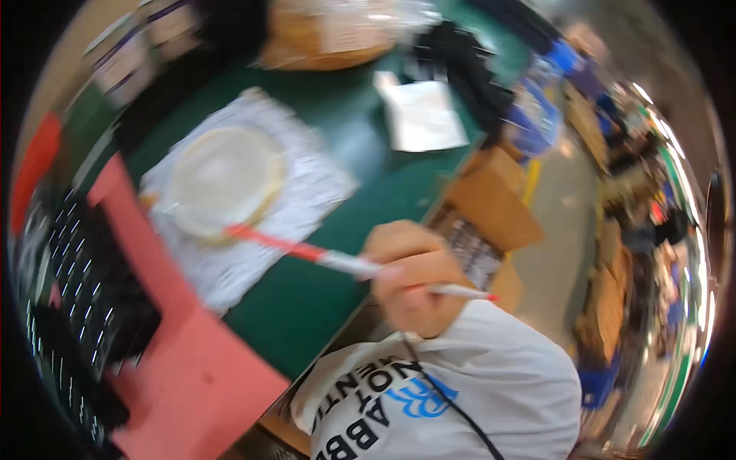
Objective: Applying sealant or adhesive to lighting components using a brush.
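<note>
My right hand (pixel 414 276) is closed around a slim red-and-white stick (pixel 349 263), blurred, too unclear to tell whether it is a pen or a brush. One end points left, its red tip reaching the near rim of a round, pale, dish-like thing (pixel 226 176) with a yellowish edge. Contact between the two cannot be made out. Under the round thing lies a crumpled white cloth or paper (pixel 307 180) on the green tabletop (pixel 295 307). The stick's other end sticks out behind my hand, over my white sleeve. My left hand is out of the picture.
Pink sheet (pixel 207 376) and black perforated trays (pixel 96 284) lie at left. A clear bag of tan material (pixel 330 34), a white paper (pixel 425 115) and a black bundle (pixel 468 73) sit at the back. An open cardboard box (pixel 498 199) stands beyond the table's right edge.
</note>
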`<state>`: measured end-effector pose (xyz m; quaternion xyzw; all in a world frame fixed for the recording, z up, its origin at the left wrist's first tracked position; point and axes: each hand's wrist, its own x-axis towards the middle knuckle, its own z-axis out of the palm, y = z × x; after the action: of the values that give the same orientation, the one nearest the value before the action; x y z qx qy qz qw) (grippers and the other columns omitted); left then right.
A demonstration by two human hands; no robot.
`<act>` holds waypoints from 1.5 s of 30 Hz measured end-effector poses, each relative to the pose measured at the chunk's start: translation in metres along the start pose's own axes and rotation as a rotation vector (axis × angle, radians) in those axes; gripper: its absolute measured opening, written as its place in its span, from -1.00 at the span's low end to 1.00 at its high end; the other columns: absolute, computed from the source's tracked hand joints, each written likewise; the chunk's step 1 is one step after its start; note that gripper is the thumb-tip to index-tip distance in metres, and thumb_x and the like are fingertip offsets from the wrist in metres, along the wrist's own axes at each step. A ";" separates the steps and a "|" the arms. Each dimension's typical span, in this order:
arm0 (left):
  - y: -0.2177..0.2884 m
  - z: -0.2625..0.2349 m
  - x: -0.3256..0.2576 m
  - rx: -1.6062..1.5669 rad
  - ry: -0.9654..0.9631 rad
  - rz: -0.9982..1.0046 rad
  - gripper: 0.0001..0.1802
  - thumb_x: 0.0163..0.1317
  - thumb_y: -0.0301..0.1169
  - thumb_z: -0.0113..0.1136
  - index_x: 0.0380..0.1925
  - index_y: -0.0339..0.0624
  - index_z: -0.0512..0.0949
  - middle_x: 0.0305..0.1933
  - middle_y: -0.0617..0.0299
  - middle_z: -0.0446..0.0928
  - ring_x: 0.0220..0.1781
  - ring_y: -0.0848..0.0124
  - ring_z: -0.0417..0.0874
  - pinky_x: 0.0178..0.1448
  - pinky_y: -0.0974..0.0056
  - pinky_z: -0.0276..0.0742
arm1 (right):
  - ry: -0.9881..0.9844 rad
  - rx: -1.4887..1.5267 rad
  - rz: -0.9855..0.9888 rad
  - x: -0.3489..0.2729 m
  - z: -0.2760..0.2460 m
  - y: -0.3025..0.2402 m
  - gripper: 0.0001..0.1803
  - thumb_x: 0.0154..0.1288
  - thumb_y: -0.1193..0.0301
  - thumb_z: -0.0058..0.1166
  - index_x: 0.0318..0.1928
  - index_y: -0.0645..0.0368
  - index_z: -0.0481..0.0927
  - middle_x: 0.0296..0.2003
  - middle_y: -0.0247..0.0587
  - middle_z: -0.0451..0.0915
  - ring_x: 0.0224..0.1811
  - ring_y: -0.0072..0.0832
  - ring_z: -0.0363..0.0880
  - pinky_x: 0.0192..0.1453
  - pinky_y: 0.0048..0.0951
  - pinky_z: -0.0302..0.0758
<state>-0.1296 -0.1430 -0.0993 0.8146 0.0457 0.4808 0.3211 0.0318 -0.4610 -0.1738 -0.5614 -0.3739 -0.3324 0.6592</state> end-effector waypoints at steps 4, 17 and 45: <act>-0.029 -0.062 -0.010 0.114 0.114 -0.139 -0.60 0.05 -0.38 0.08 -0.13 -0.41 0.36 -0.17 0.00 0.43 -0.22 0.32 0.47 -0.08 0.33 0.38 | 0.001 -0.115 0.081 -0.003 0.013 -0.011 -0.82 0.25 0.31 -0.11 -0.24 0.13 0.42 -0.37 -0.06 0.50 -0.54 -0.39 0.39 -0.44 -0.39 0.33; -0.053 -0.066 0.056 0.263 0.034 -0.272 -0.75 0.04 -0.49 0.20 -0.25 -0.32 0.48 -0.42 0.42 0.40 -0.43 0.66 0.28 -0.33 0.59 0.20 | 0.125 -0.142 0.045 -0.008 0.020 -0.007 -0.71 0.31 0.17 -0.25 -0.21 0.11 0.38 -0.43 -0.18 0.38 -0.46 -0.47 0.27 -0.43 -0.52 0.21; -0.037 -0.007 0.132 0.915 -0.211 -0.239 -0.59 -0.03 -0.10 0.20 -0.31 -0.20 0.57 -0.51 0.11 0.56 -0.39 0.26 0.59 -0.25 0.29 0.42 | 0.088 0.034 0.039 -0.005 0.014 -0.010 -0.78 0.30 0.27 -0.25 -0.23 0.14 0.38 -0.43 -0.21 0.33 -0.48 -0.49 0.22 -0.38 -0.51 0.20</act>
<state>-0.0565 -0.0597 -0.0182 0.9057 0.3128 0.2857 -0.0142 0.0192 -0.4483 -0.1717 -0.5422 -0.3391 -0.3373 0.6908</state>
